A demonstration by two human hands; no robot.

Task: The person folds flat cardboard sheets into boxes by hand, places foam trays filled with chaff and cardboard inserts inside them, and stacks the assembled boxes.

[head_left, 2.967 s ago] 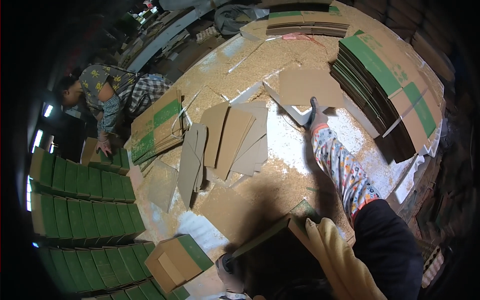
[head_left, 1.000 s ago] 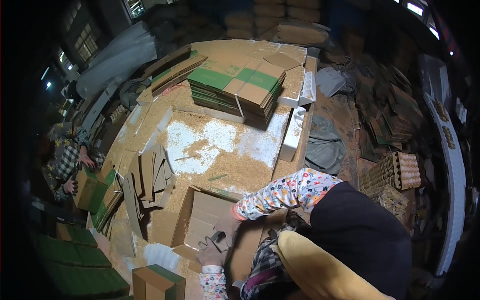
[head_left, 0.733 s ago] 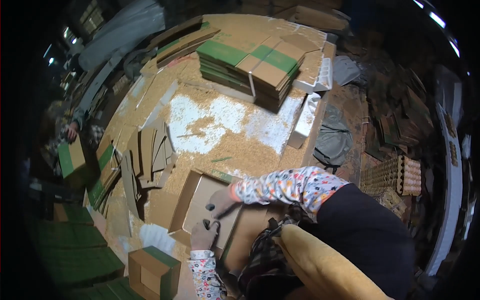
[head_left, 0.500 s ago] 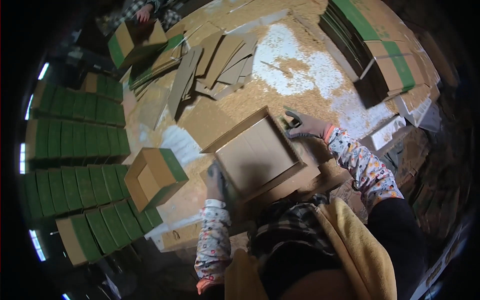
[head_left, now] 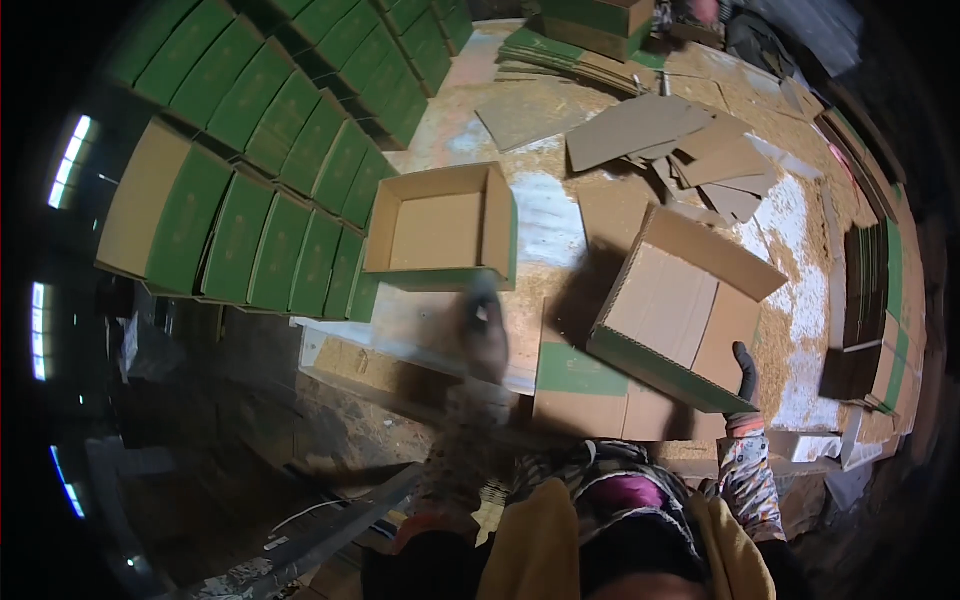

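Observation:
An open shallow cardboard box (head_left: 690, 300), brown inside with a green outer side, is tilted above the table. My right hand (head_left: 745, 385), in a dark-tipped glove, is closed on its near right corner, one finger showing inside the wall. My left hand (head_left: 486, 335) is blurred by motion, its fingertips at the near green side of a second open box (head_left: 440, 230); whether it grips that box is unclear. Below the tilted box lies a flat brown and green cardboard piece (head_left: 580, 375), at the near table edge.
Rows of stacked green boxes (head_left: 275, 130) rise at the left. Loose cardboard sheets (head_left: 640, 130) lie heaped farther back, near flat green-edged cardboard (head_left: 560, 60). A strapped cardboard bundle (head_left: 880, 300) stands at the right. Sawdust-like crumbs cover parts of the table (head_left: 790, 290).
My view has swung left. The box that was between both hands is now tilted in my right hand alone. My left hand has left it and moved to the second box.

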